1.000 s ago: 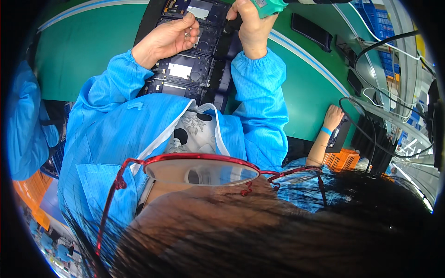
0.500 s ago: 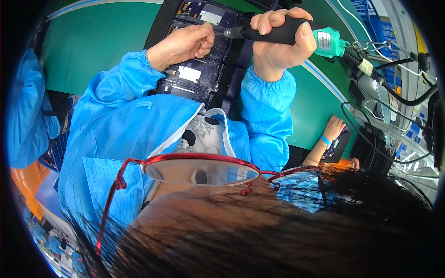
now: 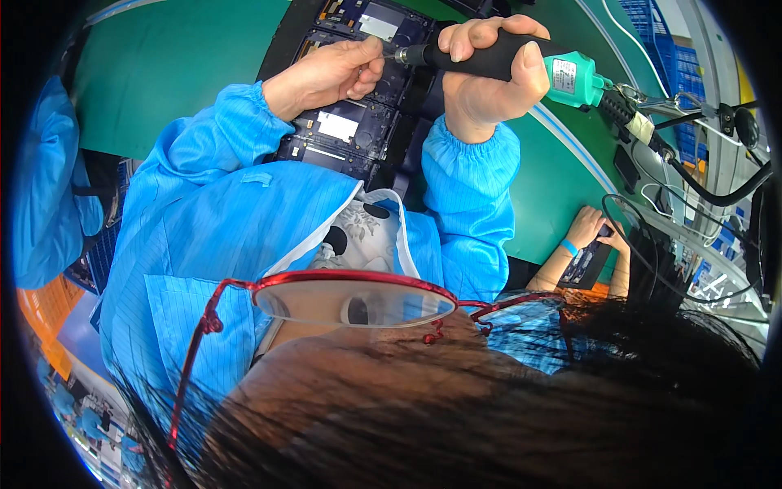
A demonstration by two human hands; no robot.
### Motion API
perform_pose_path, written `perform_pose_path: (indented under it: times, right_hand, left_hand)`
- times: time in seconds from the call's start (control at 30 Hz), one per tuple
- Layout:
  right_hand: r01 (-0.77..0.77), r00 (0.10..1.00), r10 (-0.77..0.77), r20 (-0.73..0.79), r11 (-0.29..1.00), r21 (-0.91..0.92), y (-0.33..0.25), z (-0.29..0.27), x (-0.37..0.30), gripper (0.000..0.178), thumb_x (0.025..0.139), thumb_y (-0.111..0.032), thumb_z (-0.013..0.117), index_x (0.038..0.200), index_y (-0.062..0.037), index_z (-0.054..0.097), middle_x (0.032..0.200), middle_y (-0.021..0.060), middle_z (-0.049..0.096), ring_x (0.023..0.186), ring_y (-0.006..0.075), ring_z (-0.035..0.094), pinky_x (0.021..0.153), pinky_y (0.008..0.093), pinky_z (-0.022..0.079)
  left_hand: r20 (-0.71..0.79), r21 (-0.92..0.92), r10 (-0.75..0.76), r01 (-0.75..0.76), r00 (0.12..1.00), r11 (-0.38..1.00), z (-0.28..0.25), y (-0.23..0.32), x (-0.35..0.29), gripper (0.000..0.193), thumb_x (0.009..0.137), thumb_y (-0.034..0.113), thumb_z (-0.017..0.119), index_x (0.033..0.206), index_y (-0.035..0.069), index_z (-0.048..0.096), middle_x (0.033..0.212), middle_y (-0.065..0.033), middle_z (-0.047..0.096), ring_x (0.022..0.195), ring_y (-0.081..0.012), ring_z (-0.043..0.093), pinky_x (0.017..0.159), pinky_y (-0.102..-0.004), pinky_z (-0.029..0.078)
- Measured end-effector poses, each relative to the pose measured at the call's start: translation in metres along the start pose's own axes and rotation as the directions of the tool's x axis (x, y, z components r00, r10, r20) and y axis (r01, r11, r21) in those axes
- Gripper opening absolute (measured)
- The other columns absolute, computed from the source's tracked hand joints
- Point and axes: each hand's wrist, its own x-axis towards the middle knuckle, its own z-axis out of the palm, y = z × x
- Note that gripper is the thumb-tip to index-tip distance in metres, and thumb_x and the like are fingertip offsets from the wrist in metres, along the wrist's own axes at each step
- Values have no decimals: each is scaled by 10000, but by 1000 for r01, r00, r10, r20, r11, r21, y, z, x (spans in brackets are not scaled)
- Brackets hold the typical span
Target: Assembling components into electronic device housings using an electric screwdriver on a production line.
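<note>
My right hand is wrapped round the black grip of an electric screwdriver with a green tail end. The tool lies sideways, its metal nose pointing left. At the bit, my left hand has thumb and fingers pinched together; whatever sits between them is too small to make out. Beneath both hands is a row of dark device housings with pale rectangular patches, lying in a black tray.
A green bench mat spreads to both sides. The screwdriver's cable runs off right past metal clips. At lower right a co-worker's hands handle a dark part. Another person's blue sleeve is at the left, and blue baskets stand upper right.
My left hand has shifted slightly right, its fingertips closer to the screwdriver's nose. The screwdriver stays in my right hand. The co-worker's second hand has come further into view.
</note>
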Motion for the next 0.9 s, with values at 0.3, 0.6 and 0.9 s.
perform_pose_path:
  times: [0.3, 0.6, 0.9]
  right_hand:
    - [-17, 1000, 17, 2, 999, -39, -9, -1, -1, 276, 810, -290, 497, 970, -70, 539, 663, 94, 554, 511, 211, 516, 516, 381, 442]
    - [-190, 982, 186, -39, 971, -147, -27, -14, -22, 243, 810, -238, 529, 962, -49, 529, 659, 84, 553, 519, 187, 522, 515, 342, 441]
    - [-295, 955, 295, -38, 920, -258, -29, -17, -43, 218, 810, -186, 561, 955, -28, 519, 655, 74, 551, 526, 162, 528, 513, 303, 441]
  left_hand:
    - [-51, 119, 42, -36, 998, 992, -2, 0, -2, 403, 968, 378, 453, 969, 0, 595, 716, -3, 504, 637, -83, 471, 535, -206, 379]
    - [-222, 84, 24, -6, 975, 996, -15, 2, -6, 292, 922, 165, 558, 1141, -29, 545, 1009, -118, 628, 942, -199, 642, 819, -235, 546]
    - [-214, 3, -18, 19, 977, 1000, -19, -1, -14, 320, 919, 399, 526, 821, 101, 589, 682, 5, 586, 603, -69, 573, 514, -151, 483]
